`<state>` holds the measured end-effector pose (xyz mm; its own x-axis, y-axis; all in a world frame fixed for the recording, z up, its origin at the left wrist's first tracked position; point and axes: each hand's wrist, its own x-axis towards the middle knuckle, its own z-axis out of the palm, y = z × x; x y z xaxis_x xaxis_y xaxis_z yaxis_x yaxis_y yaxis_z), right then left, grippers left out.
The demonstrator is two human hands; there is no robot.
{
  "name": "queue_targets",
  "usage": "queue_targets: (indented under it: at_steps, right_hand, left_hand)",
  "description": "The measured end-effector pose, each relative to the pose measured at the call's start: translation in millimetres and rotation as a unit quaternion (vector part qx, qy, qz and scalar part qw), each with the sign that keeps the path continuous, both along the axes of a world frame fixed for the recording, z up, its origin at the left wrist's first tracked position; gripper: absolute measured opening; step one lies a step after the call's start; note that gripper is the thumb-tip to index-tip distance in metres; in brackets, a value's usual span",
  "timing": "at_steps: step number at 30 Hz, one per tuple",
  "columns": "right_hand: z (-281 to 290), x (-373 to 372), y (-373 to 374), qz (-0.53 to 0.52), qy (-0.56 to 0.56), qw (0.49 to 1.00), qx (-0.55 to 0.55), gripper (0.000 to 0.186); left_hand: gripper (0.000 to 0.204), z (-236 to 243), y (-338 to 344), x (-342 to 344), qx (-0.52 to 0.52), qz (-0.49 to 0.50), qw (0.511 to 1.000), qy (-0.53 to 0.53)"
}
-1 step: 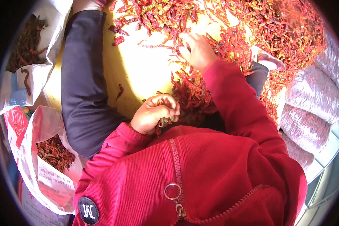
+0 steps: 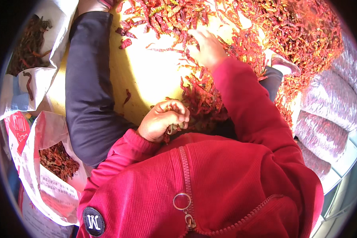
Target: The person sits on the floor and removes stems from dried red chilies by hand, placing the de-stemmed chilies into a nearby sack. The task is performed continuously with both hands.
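Observation:
My left hand (image 2: 162,120) is curled close to my lap around a small bunch of dried chili peppers (image 2: 173,127), some of them pale and greenish; most of the bunch is hidden by the fingers. Farther out, my right hand (image 2: 207,47) reaches over the sunlit yellow surface (image 2: 156,75), its fingers apart and nothing visible in them. Just beyond its fingertips lies a heap of red dried chilies (image 2: 174,16). Between my legs, below the right forearm, is another pile of dried chilies (image 2: 202,97). Strong glare washes out the fingertips.
A large chili heap (image 2: 305,27) spreads at the far right. Filled clear plastic bags (image 2: 327,99) are stacked beside it. On the left stand a white sack (image 2: 57,43) with darker chilies and a white-and-red bag (image 2: 35,174) with broken red ones. My trousered leg (image 2: 89,79) stretches along the left.
The fingers of my right hand have straightened and spread, and the hand has shifted slightly. My left hand keeps its place and its hold.

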<state>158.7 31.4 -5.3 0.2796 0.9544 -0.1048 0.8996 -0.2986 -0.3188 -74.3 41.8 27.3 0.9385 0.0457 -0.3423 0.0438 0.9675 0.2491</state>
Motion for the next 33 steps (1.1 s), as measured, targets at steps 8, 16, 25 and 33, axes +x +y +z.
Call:
queue_targets:
  at_steps: [8,16,25,33]
  right_hand:
    - [-21.3,-39.0,-5.9,0.107,-0.014,0.992,-0.063,0.031]
    - [-3.8,-32.8,-18.5,0.175,0.059,0.981,0.058,0.020]
    - [-24.9,-45.8,76.9,0.017,0.022,0.993,-0.116,0.034]
    - [-2.1,-35.4,30.1,-0.048,0.339,0.922,-0.183,0.026]
  left_hand:
    - [0.011,-0.8,-0.9,-0.5,0.030,-0.024,0.996,0.078]
    - [0.015,5.4,-1.4,1.2,0.060,-0.019,0.987,0.151]
    - [0.015,4.2,4.8,1.4,0.077,-0.038,0.982,0.168]
    - [0.015,-2.0,0.7,1.0,0.126,0.016,0.979,0.157]
